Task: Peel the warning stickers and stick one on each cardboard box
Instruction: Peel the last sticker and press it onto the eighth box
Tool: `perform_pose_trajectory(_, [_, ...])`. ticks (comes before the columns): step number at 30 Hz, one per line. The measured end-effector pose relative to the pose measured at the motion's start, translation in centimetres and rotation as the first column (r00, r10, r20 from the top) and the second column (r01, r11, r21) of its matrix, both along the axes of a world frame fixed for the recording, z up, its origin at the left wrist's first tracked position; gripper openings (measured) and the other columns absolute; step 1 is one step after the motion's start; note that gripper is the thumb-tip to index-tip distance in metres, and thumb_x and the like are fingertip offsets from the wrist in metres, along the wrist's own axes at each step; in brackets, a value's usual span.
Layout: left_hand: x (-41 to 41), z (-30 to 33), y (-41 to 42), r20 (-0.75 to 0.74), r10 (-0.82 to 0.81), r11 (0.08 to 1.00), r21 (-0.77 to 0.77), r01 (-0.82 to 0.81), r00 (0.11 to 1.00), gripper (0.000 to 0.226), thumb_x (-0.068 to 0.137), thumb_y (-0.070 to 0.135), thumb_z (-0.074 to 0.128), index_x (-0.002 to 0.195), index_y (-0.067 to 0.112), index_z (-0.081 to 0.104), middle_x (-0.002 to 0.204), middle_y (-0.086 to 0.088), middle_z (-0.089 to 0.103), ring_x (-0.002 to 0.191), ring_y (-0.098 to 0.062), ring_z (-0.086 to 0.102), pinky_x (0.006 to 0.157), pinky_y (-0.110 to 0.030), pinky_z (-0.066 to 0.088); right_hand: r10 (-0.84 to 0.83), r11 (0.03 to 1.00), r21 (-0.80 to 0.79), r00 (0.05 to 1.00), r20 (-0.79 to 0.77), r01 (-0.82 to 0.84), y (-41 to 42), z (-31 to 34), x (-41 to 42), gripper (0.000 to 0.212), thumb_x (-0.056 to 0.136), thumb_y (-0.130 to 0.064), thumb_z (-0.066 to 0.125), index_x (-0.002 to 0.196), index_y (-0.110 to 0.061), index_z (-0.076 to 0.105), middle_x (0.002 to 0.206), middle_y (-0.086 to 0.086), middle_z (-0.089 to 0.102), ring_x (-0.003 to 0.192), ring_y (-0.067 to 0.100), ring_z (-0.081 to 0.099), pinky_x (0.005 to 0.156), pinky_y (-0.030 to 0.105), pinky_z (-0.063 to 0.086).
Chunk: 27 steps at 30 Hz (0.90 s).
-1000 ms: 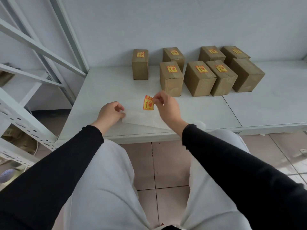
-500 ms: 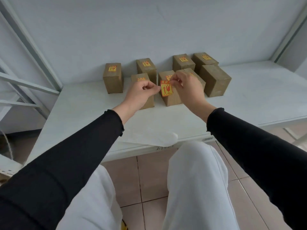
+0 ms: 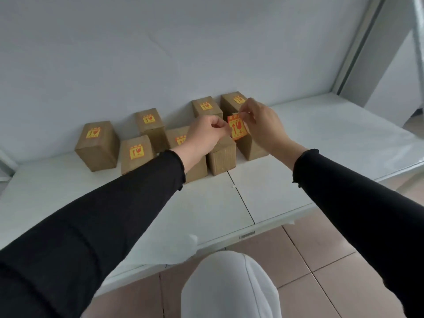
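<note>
Several brown cardboard boxes stand in two rows at the back of the white shelf (image 3: 286, 184); those I can see from above carry a yellow-and-red warning sticker on top, such as the leftmost box (image 3: 97, 145). An orange-and-yellow warning sticker (image 3: 237, 129) hangs in the air over the right-hand boxes. My right hand (image 3: 261, 125) pinches its top edge and my left hand (image 3: 206, 136) pinches its left edge. Below it stands a box (image 3: 221, 157) whose top is hidden by my hands. The box (image 3: 254, 150) right of it is mostly covered by my right hand.
A white backing sheet (image 3: 181, 246) lies at the shelf's front edge above my knee. The wall runs close behind the boxes. A metal upright (image 3: 358, 44) rises at the right. Tiled floor lies below the shelf.
Both hands have carried the peeled sticker from the backing sheet at the front edge up and out over the right-hand boxes. My view has shifted forward and to the right.
</note>
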<state>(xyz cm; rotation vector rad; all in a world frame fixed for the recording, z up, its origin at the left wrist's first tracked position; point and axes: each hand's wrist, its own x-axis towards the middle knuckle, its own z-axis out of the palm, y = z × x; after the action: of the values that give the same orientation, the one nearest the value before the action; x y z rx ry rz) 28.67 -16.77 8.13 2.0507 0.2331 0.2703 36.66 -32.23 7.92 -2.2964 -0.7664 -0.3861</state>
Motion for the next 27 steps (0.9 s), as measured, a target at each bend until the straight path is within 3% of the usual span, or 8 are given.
perform_pose_trajectory(2, [3.2,0.3,-0.9,-0.016,0.006,1.0,-0.03,-0.007,1.0,0.009,0.087,0.028,0.074,0.082,0.021,0.072,0.092,0.002,0.072,0.09,-0.015,0.064,0.082,-0.039,0.054,-0.003,0.999,-0.042,1.0,-0.018,0.002,-0.7,0.4,3.2,0.011,0.1,-0.019,0.046,0.104,-0.015,0.055,0.099,0.002,0.065,0.082,0.021,0.054,0.067,0.037,0.045])
perform_pose_trajectory(6, [8.9,0.1,-2.3,-0.036,0.014,1.0,0.021,-0.014,0.999,0.011,0.089,0.027,0.072,0.088,0.016,0.073,0.094,0.002,0.071,0.085,-0.012,0.062,0.065,-0.026,0.046,-0.054,0.996,-0.079,0.997,-0.063,0.049,-1.9,0.6,8.6,0.01,0.1,-0.017,0.046,0.101,-0.018,0.057,0.097,-0.001,0.065,0.086,0.022,0.057,0.068,0.037,0.047])
perform_pose_trajectory(11, [13.2,-2.1,-2.7,-0.079,0.029,0.993,0.118,-0.019,0.996,0.015,0.089,0.026,0.07,0.084,0.012,0.071,0.089,-0.001,0.071,0.081,-0.018,0.064,0.071,-0.031,0.051,-0.09,0.991,-0.109,0.981,-0.175,0.071,-2.0,-1.6,12.7,0.01,0.096,-0.016,0.05,0.093,-0.023,0.058,0.096,-0.002,0.067,0.087,0.022,0.063,0.074,0.041,0.054])
perform_pose_trajectory(14, [14.2,-3.4,-2.7,-0.102,0.024,0.985,0.175,-0.005,0.994,0.016,0.089,0.024,0.069,0.074,0.021,0.067,0.082,0.004,0.068,0.078,-0.017,0.063,0.07,-0.029,0.05,-0.083,0.991,-0.118,0.974,-0.209,0.06,-1.9,-3.2,13.7,0.009,0.096,-0.017,0.053,0.092,-0.023,0.058,0.094,-0.001,0.068,0.086,0.024,0.065,0.072,0.04,0.054])
perform_pose_trajectory(17, [14.8,-4.5,-2.4,-0.106,0.037,0.98,0.197,-0.015,0.994,0.009,0.089,0.024,0.07,0.082,0.019,0.072,0.09,0.003,0.071,0.087,-0.016,0.064,0.077,-0.031,0.053,-0.093,0.991,-0.113,0.97,-0.227,0.068,-1.7,-4.2,14.1,0.01,0.096,-0.017,0.052,0.093,-0.022,0.06,0.091,-0.002,0.067,0.082,0.023,0.066,0.069,0.039,0.054])
perform_pose_trajectory(22, [15.4,-5.3,-2.5,-0.089,0.066,0.973,0.225,-0.044,0.994,0.01,0.087,0.027,0.072,0.081,0.02,0.073,0.09,0.005,0.072,0.088,-0.014,0.064,0.073,-0.029,0.05,-0.1,0.992,-0.095,0.976,-0.195,0.083,-1.3,-4.9,14.4,0.012,0.096,-0.017,0.048,0.095,-0.023,0.059,0.091,-0.003,0.063,0.081,0.02,0.059,0.053,0.026,0.04])
perform_pose_trajectory(27, [15.4,-5.6,-2.6,-0.068,0.076,0.958,0.282,-0.054,0.995,0.015,0.086,0.028,0.072,0.071,0.024,0.068,0.085,0.007,0.07,0.086,-0.015,0.064,0.073,-0.03,0.052,-0.087,0.994,-0.079,0.983,-0.161,0.075,-1.3,-5.4,14.5,0.011,0.095,-0.016,0.051,0.098,-0.018,0.061,0.091,-0.002,0.062,0.083,0.02,0.056,0.053,0.023,0.035])
